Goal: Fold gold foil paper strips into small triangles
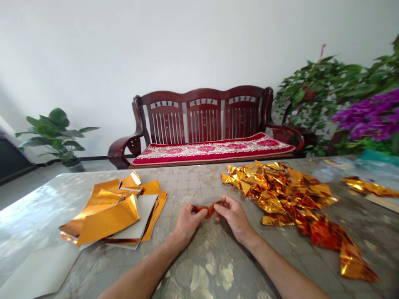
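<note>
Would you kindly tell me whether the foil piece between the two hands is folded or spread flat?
Folded: the foil piece shows as a narrow, creased shape, pinched between the left hand and right hand.

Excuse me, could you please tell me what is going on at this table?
A person's bare left hand and bare right hand together hold a small, folded piece of orange-gold foil paper, one at each end of it. On the grey, floral-patterned table, a loose stack of flat gold foil sheets with pale backs lies to the left. To the right is a spread-out heap of shiny, folded gold foil pieces.
</note>
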`<state>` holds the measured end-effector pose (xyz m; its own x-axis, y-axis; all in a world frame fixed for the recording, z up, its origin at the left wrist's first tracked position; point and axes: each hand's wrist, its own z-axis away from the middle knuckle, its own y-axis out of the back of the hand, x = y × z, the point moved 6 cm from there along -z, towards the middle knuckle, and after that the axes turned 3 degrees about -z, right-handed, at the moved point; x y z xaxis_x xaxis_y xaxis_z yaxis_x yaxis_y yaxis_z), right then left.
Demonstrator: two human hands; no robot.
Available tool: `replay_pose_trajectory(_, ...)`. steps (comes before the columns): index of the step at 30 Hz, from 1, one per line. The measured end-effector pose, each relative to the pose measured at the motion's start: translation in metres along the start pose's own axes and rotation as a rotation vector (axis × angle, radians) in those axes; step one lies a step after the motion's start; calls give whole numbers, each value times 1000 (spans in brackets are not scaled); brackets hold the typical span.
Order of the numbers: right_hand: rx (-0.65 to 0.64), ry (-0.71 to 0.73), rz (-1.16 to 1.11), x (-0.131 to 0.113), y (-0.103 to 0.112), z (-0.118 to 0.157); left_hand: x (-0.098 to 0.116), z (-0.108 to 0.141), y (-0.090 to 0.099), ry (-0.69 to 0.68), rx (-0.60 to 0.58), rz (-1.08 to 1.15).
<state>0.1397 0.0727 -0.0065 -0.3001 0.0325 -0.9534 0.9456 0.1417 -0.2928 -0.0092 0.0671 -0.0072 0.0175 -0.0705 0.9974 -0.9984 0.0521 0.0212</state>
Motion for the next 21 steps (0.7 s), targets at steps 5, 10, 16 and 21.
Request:
replay_pose_trajectory(5, 58, 0, 16, 2, 4, -3, -5, 2, -5, 67, -63, -21)
replay_pose_trajectory(10, 69, -3, 41, 3, 5, -3, -8, 3, -6, 80, -62, -12)
replay_pose_trajectory(16, 44, 15, 64, -2, -1, 0, -4, 1, -5, 25, -75, -78)
replay_pose_trajectory(21, 13, 11, 80, -1, -4, 0, -2, -1, -4, -10, -59, -121)
